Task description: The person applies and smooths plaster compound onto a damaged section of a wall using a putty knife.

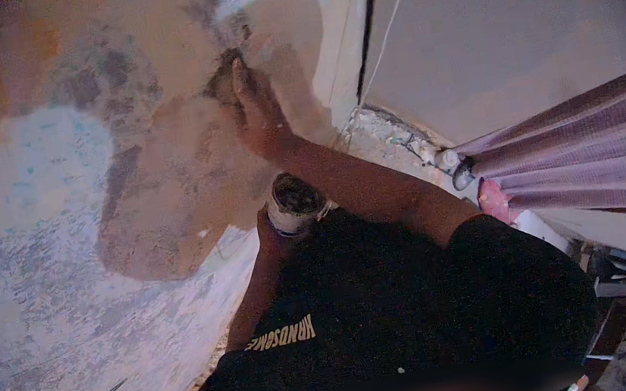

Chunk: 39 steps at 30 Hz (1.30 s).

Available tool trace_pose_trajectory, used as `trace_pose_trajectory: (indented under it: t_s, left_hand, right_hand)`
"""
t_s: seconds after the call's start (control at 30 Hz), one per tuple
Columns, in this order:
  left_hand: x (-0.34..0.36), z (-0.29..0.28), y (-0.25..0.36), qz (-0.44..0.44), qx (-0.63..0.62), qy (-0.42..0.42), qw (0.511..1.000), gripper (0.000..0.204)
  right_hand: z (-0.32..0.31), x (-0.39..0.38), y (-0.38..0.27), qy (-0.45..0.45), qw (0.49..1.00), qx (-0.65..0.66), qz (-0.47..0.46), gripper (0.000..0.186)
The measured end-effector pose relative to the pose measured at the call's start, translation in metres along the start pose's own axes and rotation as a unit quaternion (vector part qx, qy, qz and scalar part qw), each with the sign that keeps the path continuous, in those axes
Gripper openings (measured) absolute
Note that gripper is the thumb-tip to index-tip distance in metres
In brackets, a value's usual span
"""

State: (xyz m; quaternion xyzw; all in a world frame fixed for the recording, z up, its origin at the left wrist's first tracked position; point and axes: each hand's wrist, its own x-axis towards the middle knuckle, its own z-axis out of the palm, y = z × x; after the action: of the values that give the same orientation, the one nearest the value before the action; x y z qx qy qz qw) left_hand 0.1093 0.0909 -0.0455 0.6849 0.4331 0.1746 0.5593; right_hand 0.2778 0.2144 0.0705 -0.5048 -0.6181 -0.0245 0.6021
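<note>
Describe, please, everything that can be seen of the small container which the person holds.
The container is small, pale and roughly cup-shaped, with a round, open top; its material looks like plastic, though I cannot be sure. Inside is a dark, lumpy-looking substance. The opening faces largely toward the camera. The left hand grips its side, in front of the black shirt and near the patched wall. The right forearm passes close beside it; contact is unclear.

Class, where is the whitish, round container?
Near the head view's centre, the whitish, round container is held in the left hand, below the right forearm.
</note>
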Motion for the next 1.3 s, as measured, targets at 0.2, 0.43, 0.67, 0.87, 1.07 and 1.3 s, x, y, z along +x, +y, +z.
trace_pose_trajectory:
  t_s: [0.2,0.43,0.67,0.87,1.07,1.3]
  left_hand:
    - [0.031,0.019,0.013,-0.055,-0.287,-0.011,0.956,0.063]
    - [0.026,0.009,0.009,0.079,-0.295,0.195,0.932,0.082]
    - [0.019,0.008,0.037,-0.020,-0.634,0.187,0.750,0.059]
    - [-0.004,0.020,0.061,-0.052,-0.640,0.214,0.736,0.045]
    - [-0.015,0.048,0.041,-0.095,-0.391,0.376,0.834,0.071]
    - [-0.033,0.072,0.050,-0.018,-0.154,0.417,0.895,0.050]
  right_hand:
    - [-0.021,-0.006,0.011,-0.114,0.965,0.191,0.138,0.067]
    - [-0.165,-0.001,0.050,-0.289,0.942,-0.152,-0.074,0.018]
    - [-0.185,0.039,0.043,-0.604,0.783,-0.003,0.148,0.035]
    - [-0.163,0.047,0.022,-0.705,0.706,-0.062,0.008,0.038]
    - [-0.145,0.043,0.021,-0.765,0.637,-0.061,-0.068,0.036]
    - [-0.135,0.041,0.019,-0.787,0.614,-0.039,-0.038,0.038]
